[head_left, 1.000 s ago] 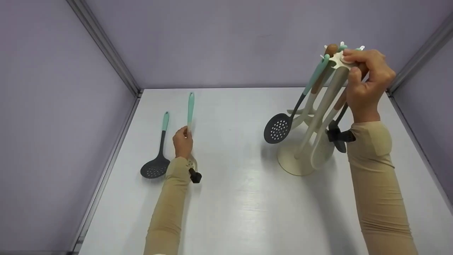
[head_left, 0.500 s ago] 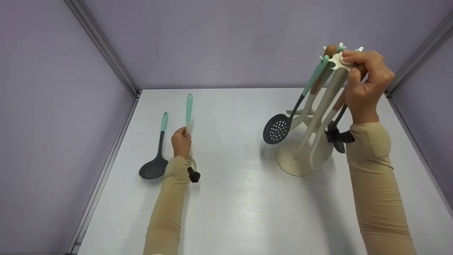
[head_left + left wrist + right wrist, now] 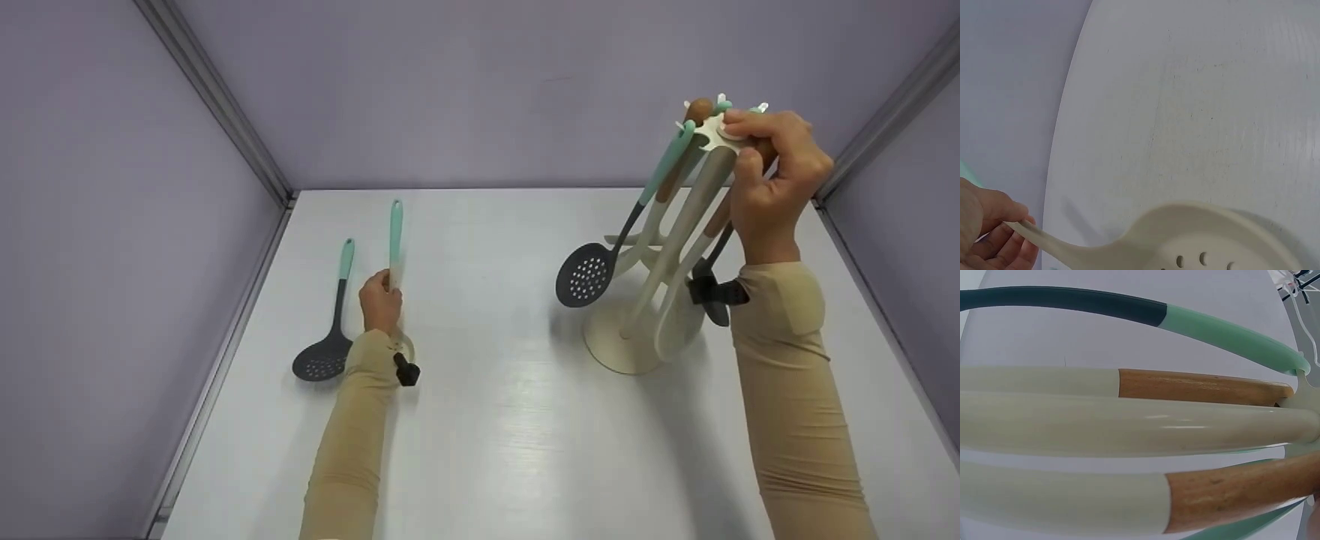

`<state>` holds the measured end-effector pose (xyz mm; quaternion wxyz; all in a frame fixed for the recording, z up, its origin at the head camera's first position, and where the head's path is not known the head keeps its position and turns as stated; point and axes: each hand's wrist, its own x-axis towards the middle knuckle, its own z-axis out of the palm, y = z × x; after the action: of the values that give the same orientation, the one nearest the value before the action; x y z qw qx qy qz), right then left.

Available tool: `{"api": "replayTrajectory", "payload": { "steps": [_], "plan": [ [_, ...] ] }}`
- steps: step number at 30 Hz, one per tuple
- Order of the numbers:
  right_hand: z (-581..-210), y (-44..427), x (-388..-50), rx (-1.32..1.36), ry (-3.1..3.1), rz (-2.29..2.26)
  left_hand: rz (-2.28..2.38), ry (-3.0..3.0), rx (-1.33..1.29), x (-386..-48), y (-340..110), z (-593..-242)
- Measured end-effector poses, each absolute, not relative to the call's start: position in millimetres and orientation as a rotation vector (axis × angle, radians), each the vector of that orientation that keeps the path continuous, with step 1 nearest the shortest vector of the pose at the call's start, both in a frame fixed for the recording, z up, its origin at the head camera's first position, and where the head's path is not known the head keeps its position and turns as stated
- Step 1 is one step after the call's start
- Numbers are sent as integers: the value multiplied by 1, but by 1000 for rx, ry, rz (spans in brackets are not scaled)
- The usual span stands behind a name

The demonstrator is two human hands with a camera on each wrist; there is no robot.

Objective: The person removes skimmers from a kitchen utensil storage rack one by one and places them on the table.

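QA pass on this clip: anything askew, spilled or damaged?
No spill or breakage visible. The utensil stand slants in the head view, probably just camera angle. The white tabletop has small dark marks in the left wrist view; scuffs or grain, can't tell.

White table (image 3: 487, 262), surface smooth with a sheen toward 6 o'clock; left-wrist view shows fine grain and small dark specks. Dark skimmer (image 3: 328, 351) lies on it, 9 o'clock of table middle, mint handle pointing 12 to 1. Cream slotted spoon (image 3: 1199, 228) just beside, 3 o'clock of the skimmer, mint handle toward 12. Its bowl is mostly hidden from above, so can't confirm full contact with the tabletop. Utensil stand (image 3: 677, 244) stands 3 o'clock of table middle on its round cream base (image 3: 609, 346).
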<state>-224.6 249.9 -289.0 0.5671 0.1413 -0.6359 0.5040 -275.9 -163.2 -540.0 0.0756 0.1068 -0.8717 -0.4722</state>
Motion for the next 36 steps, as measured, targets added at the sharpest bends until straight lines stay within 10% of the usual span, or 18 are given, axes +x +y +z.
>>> {"api": "replayTrajectory", "payload": {
  "steps": [36],
  "plan": [
    [-283, 242, -219, 368, -1460, 1202, -1350, -2683, 304, -274, -171, -563]
  ]
}}
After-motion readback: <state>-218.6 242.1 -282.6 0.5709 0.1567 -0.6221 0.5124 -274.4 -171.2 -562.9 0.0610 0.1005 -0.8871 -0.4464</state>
